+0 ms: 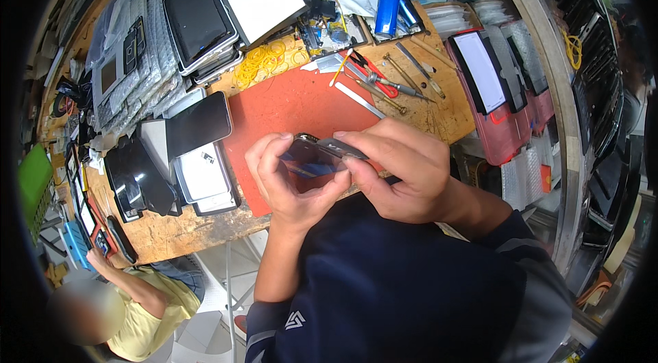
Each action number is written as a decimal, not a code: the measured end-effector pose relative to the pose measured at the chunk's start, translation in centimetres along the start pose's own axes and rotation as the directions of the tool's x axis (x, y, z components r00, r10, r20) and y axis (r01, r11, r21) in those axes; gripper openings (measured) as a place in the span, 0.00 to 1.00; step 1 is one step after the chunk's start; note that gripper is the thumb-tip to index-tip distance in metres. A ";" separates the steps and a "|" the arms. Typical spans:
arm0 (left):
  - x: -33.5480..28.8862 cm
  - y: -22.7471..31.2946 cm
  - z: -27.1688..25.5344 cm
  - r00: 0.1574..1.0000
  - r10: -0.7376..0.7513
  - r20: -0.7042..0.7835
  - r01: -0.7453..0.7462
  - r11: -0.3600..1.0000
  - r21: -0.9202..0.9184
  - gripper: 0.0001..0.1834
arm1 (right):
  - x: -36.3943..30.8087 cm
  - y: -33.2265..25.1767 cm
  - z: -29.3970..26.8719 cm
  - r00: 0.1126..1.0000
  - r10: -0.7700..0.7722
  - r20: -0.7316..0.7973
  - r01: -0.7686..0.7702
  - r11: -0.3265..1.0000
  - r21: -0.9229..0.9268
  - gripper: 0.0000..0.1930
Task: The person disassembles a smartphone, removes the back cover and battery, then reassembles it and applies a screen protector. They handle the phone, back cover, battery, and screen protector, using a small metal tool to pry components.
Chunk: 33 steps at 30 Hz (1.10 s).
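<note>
Two bare hands share the work in the head view, and it looks to be partway through. The left hand (288, 198) has its fingers curled around a dark, glossy, phone-like device (306, 155), holding it up above the near part of the orange-red mat (277, 106). The right hand (408, 174) pinches a thin dark piece (348, 149) between thumb and forefinger, at the device's right edge. The piece stands at an angle to the device, so the two are, I judge, not seated flush; whether they are joined at that edge is hidden by the fingers. What seems done is picking up both parts and bringing them together; what seems left is settling how they sit and putting the device down. Beyond the mat, red-handled pliers (388, 88) and a cotton swab (340, 67) lie out of the hands. Dark-and-white panels (203, 174) rest to the left on the wooden tabletop (188, 238); their connection with the device cannot be told.
</note>
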<state>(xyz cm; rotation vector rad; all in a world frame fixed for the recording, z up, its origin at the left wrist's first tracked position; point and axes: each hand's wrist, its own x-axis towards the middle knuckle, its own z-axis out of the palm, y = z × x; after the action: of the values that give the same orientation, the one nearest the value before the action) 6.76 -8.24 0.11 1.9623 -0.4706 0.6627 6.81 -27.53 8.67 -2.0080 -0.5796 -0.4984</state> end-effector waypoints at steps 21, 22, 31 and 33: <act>0.4 0.3 -7.8 0.771 -0.359 0.526 0.143 0.903 0.406 0.48 | -2.2 7.1 1.5 0.905 0.235 0.354 -0.241 0.970 -0.028 0.07; -0.3 0.3 -8.0 0.776 -0.379 0.505 0.179 0.899 0.399 0.49 | -2.1 7.3 1.7 0.904 0.208 0.374 -0.211 0.977 -0.032 0.07; -3.6 -0.7 -7.8 0.812 -0.459 0.360 0.358 0.879 0.315 0.54 | -0.9 8.2 2.0 0.863 0.161 0.478 -0.180 0.984 -0.006 0.08; -3.7 -0.9 -8.1 0.805 -0.461 0.373 0.352 0.878 0.325 0.55 | -0.7 8.3 1.9 0.857 0.162 0.489 -0.189 0.982 0.007 0.09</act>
<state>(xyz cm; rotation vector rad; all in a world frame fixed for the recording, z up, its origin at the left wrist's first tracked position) 2.35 -0.44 0.20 2.3589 -0.2176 -0.0182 11.26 -29.55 1.68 -2.1144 -0.6929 0.1490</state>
